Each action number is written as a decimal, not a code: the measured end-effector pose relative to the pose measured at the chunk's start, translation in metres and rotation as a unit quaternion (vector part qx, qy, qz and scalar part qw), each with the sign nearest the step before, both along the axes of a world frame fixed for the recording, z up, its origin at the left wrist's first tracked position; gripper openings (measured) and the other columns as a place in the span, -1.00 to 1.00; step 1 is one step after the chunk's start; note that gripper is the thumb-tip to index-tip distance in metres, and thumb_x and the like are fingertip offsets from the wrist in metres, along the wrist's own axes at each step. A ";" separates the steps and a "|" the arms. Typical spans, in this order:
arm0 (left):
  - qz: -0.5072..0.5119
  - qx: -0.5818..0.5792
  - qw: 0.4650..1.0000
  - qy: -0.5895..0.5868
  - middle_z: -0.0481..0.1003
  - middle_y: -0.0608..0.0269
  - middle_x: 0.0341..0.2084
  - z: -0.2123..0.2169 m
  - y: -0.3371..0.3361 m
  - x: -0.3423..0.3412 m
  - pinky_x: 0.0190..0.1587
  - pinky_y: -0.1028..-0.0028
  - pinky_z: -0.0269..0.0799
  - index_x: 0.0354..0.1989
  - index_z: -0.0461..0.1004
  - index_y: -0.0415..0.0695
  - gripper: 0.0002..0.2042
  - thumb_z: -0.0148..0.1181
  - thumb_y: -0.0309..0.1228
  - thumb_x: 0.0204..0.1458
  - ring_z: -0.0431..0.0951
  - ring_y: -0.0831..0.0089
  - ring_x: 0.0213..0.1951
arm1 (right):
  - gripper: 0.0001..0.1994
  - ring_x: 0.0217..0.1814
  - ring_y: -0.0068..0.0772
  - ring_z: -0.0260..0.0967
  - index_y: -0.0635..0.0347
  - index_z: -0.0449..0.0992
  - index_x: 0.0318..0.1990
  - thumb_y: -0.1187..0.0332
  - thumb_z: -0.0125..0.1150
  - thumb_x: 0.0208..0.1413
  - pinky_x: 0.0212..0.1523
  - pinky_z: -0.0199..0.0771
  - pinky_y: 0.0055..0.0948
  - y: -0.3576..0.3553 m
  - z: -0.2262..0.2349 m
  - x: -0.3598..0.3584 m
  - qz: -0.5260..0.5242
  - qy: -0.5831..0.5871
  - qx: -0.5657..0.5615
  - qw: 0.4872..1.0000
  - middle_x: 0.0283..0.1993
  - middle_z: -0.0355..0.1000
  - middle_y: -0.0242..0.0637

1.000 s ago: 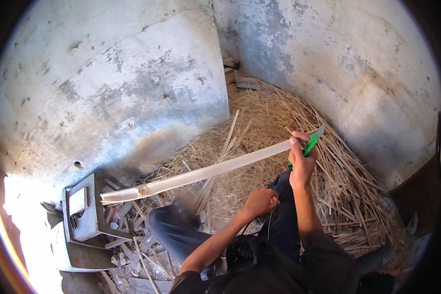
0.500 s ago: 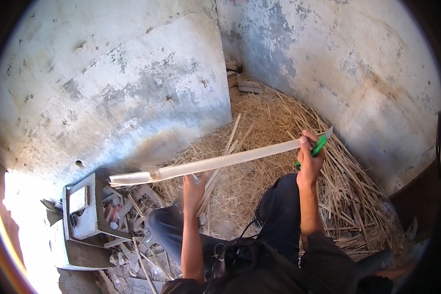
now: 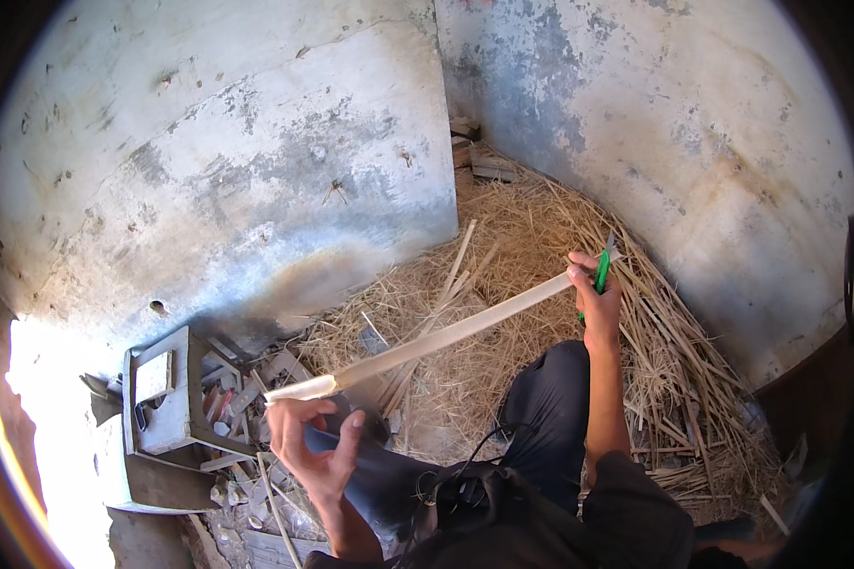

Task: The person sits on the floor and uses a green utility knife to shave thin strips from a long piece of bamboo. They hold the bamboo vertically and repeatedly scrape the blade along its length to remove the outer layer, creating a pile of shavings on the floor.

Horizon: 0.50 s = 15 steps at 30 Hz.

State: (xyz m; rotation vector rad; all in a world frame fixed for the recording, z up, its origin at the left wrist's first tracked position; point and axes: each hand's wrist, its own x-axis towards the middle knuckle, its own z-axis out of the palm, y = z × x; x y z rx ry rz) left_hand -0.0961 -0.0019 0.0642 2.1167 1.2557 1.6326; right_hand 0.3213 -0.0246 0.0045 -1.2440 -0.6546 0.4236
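right hand (image 3: 598, 299) grasps green-handled knife (image 3: 603, 272) and pale bamboo strip (image 3: 446, 336) at right end; unclenched left hand (image 3: 313, 460) is by left end, contact unclear.

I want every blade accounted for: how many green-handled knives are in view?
1: the green-handled knife, in the right hand, beside one end of the pale strip. Any others could be hidden under the straw.
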 end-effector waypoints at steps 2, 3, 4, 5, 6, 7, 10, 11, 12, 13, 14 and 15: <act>0.053 0.044 0.989 0.130 0.59 0.18 -0.29 0.023 0.004 0.003 0.12 0.25 0.37 -0.17 0.62 -0.18 -0.52 0.70 -0.16 -0.16 0.57 0.23 -0.21 | -0.73 -0.60 -0.83 -0.04 0.11 0.73 0.13 0.33 0.45 0.32 -0.58 -0.11 -0.59 0.001 -0.002 0.001 0.003 -0.005 -0.003 1.000 -0.55 0.27 -0.70; 0.046 0.018 0.985 0.168 0.61 0.19 -0.29 0.021 0.006 0.001 0.18 0.23 0.32 -0.14 0.64 -0.16 -0.52 0.69 -0.17 -0.16 0.58 0.20 -0.15 | -0.73 -0.60 -0.83 -0.05 0.12 0.73 0.13 0.33 0.44 0.32 -0.58 -0.11 -0.59 0.000 -0.002 0.001 0.006 -0.008 0.000 1.000 -0.55 0.28 -0.69; 0.040 -0.007 0.978 0.205 0.62 0.19 -0.28 0.017 0.009 -0.002 0.25 0.21 0.28 -0.12 0.66 -0.14 -0.52 0.68 -0.17 -0.16 0.59 0.17 -0.09 | -0.73 -0.60 -0.82 -0.05 0.12 0.73 0.13 0.34 0.44 0.32 -0.58 -0.12 -0.59 0.000 -0.001 0.000 0.008 -0.010 0.005 1.000 -0.55 0.28 -0.69; 0.033 -0.030 0.969 0.242 0.64 0.19 -0.28 0.012 0.014 -0.005 0.31 0.19 0.24 -0.09 0.68 -0.12 -0.52 0.67 -0.18 -0.16 0.60 0.14 -0.03 | -0.73 -0.61 -0.82 -0.05 0.12 0.73 0.13 0.34 0.44 0.33 -0.58 -0.13 -0.59 0.000 0.000 0.000 0.009 -0.012 0.011 1.000 -0.55 0.28 -0.68; 0.004 -0.065 0.967 0.248 0.65 0.20 -0.27 0.001 0.019 -0.013 0.29 0.19 0.26 -0.08 0.68 -0.10 -0.55 0.65 -0.18 -0.12 0.62 0.14 -0.04 | -0.73 -0.61 -0.82 -0.07 0.14 0.72 0.14 0.34 0.42 0.34 -0.58 -0.15 -0.57 -0.001 0.001 0.000 0.010 -0.020 0.003 1.000 -0.55 0.27 -0.68; -0.026 -0.099 0.962 0.253 0.67 0.21 -0.26 -0.014 0.025 -0.023 0.26 0.19 0.28 -0.08 0.68 -0.08 -0.58 0.63 -0.18 -0.08 0.63 0.14 -0.05 | -0.74 -0.61 -0.83 -0.09 0.15 0.71 0.14 0.35 0.40 0.36 -0.58 -0.17 -0.56 0.000 0.002 0.001 0.011 -0.028 -0.003 1.000 -0.54 0.26 -0.68; -0.100 -0.225 0.946 0.211 0.70 0.15 -0.21 -0.027 0.026 -0.029 0.05 0.20 0.47 -0.05 0.69 -0.11 -0.64 0.58 -0.23 0.02 0.68 0.08 -0.14 | -0.73 -0.56 -0.79 0.07 0.18 0.68 0.17 0.33 0.35 0.40 -0.54 0.02 -0.54 -0.001 0.004 0.002 0.009 -0.101 -0.044 0.994 -0.48 0.37 -0.60; -0.126 -0.238 0.943 0.197 0.69 0.14 -0.22 -0.029 0.025 -0.029 -0.01 0.20 0.51 -0.06 0.69 -0.13 -0.64 0.58 -0.24 0.02 0.69 0.07 -0.16 | -0.72 -0.53 -0.77 0.15 0.18 0.68 0.18 0.32 0.34 0.41 -0.52 0.13 -0.53 -0.003 0.005 0.002 0.007 -0.133 -0.060 0.989 -0.46 0.43 -0.56; -0.151 -0.250 0.939 0.183 0.69 0.13 -0.22 -0.030 0.025 -0.029 -0.08 0.20 0.54 -0.06 0.69 -0.15 -0.64 0.58 -0.24 0.02 0.69 0.06 -0.18 | -0.70 -0.46 -0.72 0.24 0.18 0.66 0.21 0.31 0.31 0.43 -0.45 0.24 -0.50 0.000 0.002 0.001 -0.029 -0.171 -0.032 0.984 -0.39 0.49 -0.49; -0.150 -0.254 0.940 0.171 0.69 0.08 -0.23 -0.026 0.022 -0.024 -0.19 0.20 0.57 -0.09 0.68 -0.22 -0.69 0.56 -0.32 0.07 0.70 0.06 -0.20 | -0.69 -0.40 -0.67 0.33 0.18 0.64 0.23 0.29 0.29 0.44 -0.37 0.34 -0.48 0.006 0.000 -0.003 -0.065 -0.209 -0.004 0.976 -0.32 0.55 -0.42; -0.146 -0.247 0.945 0.158 0.68 0.07 -0.26 -0.031 0.023 -0.025 -0.21 0.25 0.56 -0.07 0.66 -0.25 -0.69 0.55 -0.35 0.09 0.69 0.16 -0.26 | -0.65 -0.26 -0.58 0.43 0.19 0.60 0.27 0.25 0.28 0.45 -0.22 0.45 -0.42 0.004 0.000 -0.007 -0.085 -0.244 -0.012 0.966 -0.16 0.61 -0.32; -0.142 -0.240 0.949 0.144 0.67 0.06 -0.29 -0.042 0.025 -0.026 -0.24 0.30 0.55 -0.06 0.64 -0.28 -0.70 0.53 -0.38 0.12 0.68 0.25 -0.33 | -0.62 -0.13 -0.49 0.54 0.19 0.56 0.30 0.22 0.26 0.46 -0.07 0.56 -0.37 0.004 0.002 -0.011 -0.107 -0.279 -0.018 0.954 0.00 0.66 -0.22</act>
